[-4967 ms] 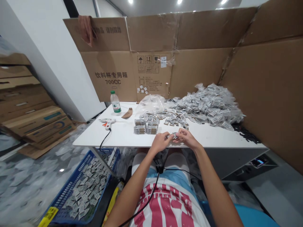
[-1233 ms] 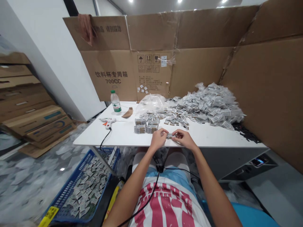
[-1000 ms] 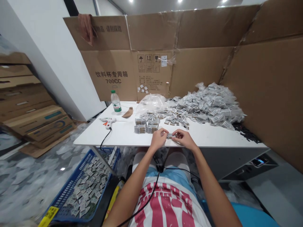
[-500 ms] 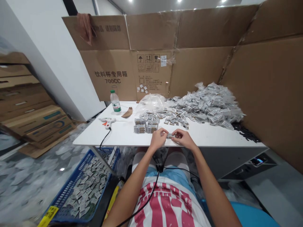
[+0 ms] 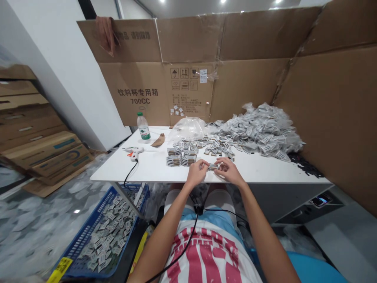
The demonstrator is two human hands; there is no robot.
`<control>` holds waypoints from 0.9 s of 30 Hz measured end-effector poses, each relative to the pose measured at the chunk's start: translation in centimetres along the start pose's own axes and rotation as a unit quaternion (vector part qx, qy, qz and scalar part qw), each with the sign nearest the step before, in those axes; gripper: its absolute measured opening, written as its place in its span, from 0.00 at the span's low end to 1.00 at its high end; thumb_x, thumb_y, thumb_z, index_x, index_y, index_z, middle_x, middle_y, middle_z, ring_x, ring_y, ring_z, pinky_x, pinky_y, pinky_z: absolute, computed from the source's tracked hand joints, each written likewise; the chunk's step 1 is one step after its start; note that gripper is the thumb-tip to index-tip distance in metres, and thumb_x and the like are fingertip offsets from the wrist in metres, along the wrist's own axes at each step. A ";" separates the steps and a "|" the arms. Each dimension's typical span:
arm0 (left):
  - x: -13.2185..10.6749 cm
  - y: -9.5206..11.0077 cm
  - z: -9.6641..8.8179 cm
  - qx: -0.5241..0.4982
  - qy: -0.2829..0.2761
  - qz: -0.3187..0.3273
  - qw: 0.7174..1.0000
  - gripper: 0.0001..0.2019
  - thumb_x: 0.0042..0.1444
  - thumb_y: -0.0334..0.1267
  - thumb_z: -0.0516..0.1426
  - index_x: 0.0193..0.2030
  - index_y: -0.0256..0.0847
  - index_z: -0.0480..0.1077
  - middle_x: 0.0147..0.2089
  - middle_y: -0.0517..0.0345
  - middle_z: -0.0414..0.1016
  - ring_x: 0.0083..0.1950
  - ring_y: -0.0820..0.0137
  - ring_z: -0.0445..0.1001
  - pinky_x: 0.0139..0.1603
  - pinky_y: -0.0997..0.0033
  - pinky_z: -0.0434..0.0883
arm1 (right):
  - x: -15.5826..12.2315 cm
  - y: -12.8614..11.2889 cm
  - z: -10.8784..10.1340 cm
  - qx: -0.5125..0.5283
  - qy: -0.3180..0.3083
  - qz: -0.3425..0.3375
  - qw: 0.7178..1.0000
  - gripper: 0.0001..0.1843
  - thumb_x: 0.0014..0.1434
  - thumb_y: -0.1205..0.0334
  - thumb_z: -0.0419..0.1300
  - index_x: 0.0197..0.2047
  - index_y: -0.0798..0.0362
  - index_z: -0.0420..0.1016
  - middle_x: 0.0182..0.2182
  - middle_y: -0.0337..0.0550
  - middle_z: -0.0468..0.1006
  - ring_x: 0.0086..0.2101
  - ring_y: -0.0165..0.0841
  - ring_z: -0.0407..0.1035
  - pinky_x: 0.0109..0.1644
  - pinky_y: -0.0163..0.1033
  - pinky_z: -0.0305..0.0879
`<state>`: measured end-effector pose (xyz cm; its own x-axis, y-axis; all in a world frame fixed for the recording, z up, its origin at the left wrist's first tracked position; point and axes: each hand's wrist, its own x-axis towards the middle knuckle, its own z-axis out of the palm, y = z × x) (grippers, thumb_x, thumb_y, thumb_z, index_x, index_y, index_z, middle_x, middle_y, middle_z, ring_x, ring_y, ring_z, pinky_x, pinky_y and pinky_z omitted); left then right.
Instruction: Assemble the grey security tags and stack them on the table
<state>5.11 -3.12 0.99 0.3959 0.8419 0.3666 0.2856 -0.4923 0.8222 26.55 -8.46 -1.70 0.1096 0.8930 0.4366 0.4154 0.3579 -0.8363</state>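
My left hand (image 5: 196, 172) and my right hand (image 5: 227, 171) meet at the near edge of the white table (image 5: 147, 167), both pinched on a small stack of striped tags (image 5: 212, 166) held between them. Just beyond my hands stand neat stacks of the same tags (image 5: 181, 156). Loose tags (image 5: 216, 144) lie scattered behind those, and a big heap of clear-bagged tags (image 5: 260, 131) fills the table's back right.
A glue gun (image 5: 134, 152) with a black cord lies at the table's left, near a water bottle (image 5: 143, 127) and a crumpled clear bag (image 5: 188, 129). Cardboard walls (image 5: 235, 82) ring the table. A blue basket (image 5: 103, 232) of tags sits on the floor at left.
Both hands have lifted slightly and shifted a little away from me along the table edge, still working the same small stack of tags between the fingers.
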 end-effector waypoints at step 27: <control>0.0 -0.8 0.1 -0.207 -0.093 0.086 0.970 0.25 0.74 0.49 0.50 0.70 0.36 0.63 0.29 0.53 0.76 0.66 0.54 0.76 0.49 0.62 0.73 | 0.0 4.5 -1.0 -0.033 0.372 0.076 0.925 0.29 0.51 0.55 0.68 0.57 0.54 0.80 0.53 0.56 0.78 0.47 0.44 0.75 0.48 0.47 0.77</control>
<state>5.02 -2.72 0.28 0.5676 0.6825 0.4604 -0.1575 -0.4588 0.8744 29.34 -7.19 -5.10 0.7519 0.4885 0.4427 0.3951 0.2037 -0.8958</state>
